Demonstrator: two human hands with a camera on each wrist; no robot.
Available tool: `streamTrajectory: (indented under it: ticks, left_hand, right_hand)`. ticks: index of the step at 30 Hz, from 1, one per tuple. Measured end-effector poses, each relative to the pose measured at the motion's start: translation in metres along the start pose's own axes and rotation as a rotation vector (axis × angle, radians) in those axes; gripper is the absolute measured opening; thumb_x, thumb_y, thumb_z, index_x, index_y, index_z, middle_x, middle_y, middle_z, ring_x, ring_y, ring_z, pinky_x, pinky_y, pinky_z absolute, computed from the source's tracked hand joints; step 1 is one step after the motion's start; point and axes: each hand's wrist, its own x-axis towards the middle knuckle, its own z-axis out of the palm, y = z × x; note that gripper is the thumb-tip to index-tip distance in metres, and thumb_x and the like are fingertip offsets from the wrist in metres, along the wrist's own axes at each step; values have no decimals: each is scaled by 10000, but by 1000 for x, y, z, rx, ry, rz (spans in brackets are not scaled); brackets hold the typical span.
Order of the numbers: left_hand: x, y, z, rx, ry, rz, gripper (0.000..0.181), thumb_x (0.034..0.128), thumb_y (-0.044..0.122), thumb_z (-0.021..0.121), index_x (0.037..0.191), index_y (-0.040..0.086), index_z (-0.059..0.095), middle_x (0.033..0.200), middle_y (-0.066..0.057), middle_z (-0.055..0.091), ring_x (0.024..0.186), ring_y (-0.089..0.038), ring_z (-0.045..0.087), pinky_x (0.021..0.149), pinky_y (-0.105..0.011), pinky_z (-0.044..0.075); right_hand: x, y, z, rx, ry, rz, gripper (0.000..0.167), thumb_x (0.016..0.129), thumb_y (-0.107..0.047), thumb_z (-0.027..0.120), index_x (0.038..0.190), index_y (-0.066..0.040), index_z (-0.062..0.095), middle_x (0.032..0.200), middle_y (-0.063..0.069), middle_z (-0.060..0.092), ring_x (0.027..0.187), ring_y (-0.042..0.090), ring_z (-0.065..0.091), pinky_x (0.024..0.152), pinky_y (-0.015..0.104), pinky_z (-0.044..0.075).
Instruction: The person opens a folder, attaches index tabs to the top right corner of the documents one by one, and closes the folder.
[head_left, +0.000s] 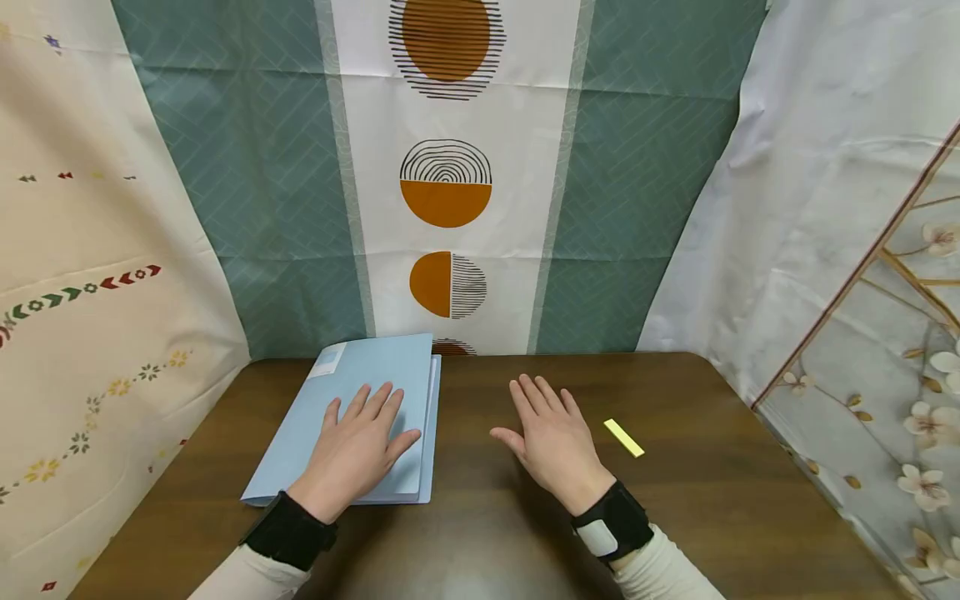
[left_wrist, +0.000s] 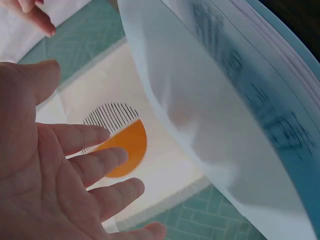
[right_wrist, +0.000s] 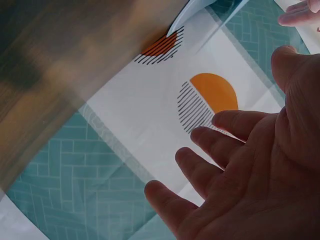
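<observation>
A light blue folder (head_left: 367, 367) with a white label near its top left corner lies on the left of the table. Over it, my left hand (head_left: 354, 454) is held with fingers spread and straight, holding nothing. In the left wrist view, the folder's cover (left_wrist: 185, 120) is lifted a little from the printed sheets (left_wrist: 280, 125) inside. My right hand (head_left: 551, 442) hovers palm down above the table, its fingers extended and nothing in them. Just right of it, a narrow pale yellow strip (head_left: 624, 437) lies flat; its exact kind cannot be made out.
The dark wooden table (head_left: 720, 500) ends at a patterned green and white cloth (head_left: 637, 208) hanging behind it. More cloth hangs on the left (head_left: 97, 217) and right (head_left: 810, 183). Black bands (head_left: 288, 531) are strapped round both wrists.
</observation>
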Motion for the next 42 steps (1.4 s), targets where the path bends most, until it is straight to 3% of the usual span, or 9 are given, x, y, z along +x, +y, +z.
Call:
streamTrajectory:
  ticks: [9,16,23,29,37,42]
  left_hand:
    - [-4,-32,0,-40,-13,-71,728,1077,502,689,1592,8,547,1640,-270,504,1529,-549,411,1157,-839,249]
    - [0,-69,-6,-50,-41,-125,729,1088,497,667,1577,-28,533,1608,-333,494,1482,-590,427,1062,-847,352]
    - [3,-101,-1,-89,-114,-198,751,1098,498,645,1588,-49,489,1621,-392,418,1469,-618,388,988,-862,404]
    - [0,-111,3,-112,-172,-234,779,1098,529,625,1579,-66,481,1606,-441,379,1444,-672,363,963,-872,417]
    - [0,-118,10,-114,-242,-250,774,1081,491,657,1535,-117,503,1562,-496,379,1391,-719,412,1058,-809,414]
    - [3,-119,12,-103,-292,-269,794,1070,517,661,1536,-108,510,1549,-488,400,1364,-711,450,1030,-798,445]
  right_hand:
    - [-3,-9,14,48,-32,-38,745,1082,-551,644,1605,-29,548,1652,178,529,1542,392,475,1218,622,392]
    - [-2,-20,21,229,-126,-108,753,1117,-555,579,1637,-18,493,1676,184,496,1548,385,467,1215,571,418]
    - [2,-30,25,398,-221,-83,758,1129,-572,540,1683,-64,435,1722,130,444,1572,324,442,1232,521,408]
    - [6,-38,29,414,-276,-96,776,1124,-599,521,1690,-78,427,1724,115,443,1568,287,453,1223,492,425]
    - [8,-55,38,473,-342,-112,780,1118,-587,562,1697,-86,414,1710,97,466,1564,245,457,1234,443,413]
    - [10,-60,39,493,-368,-154,756,1108,-558,616,1727,-189,384,1694,44,485,1532,203,494,1195,433,461]
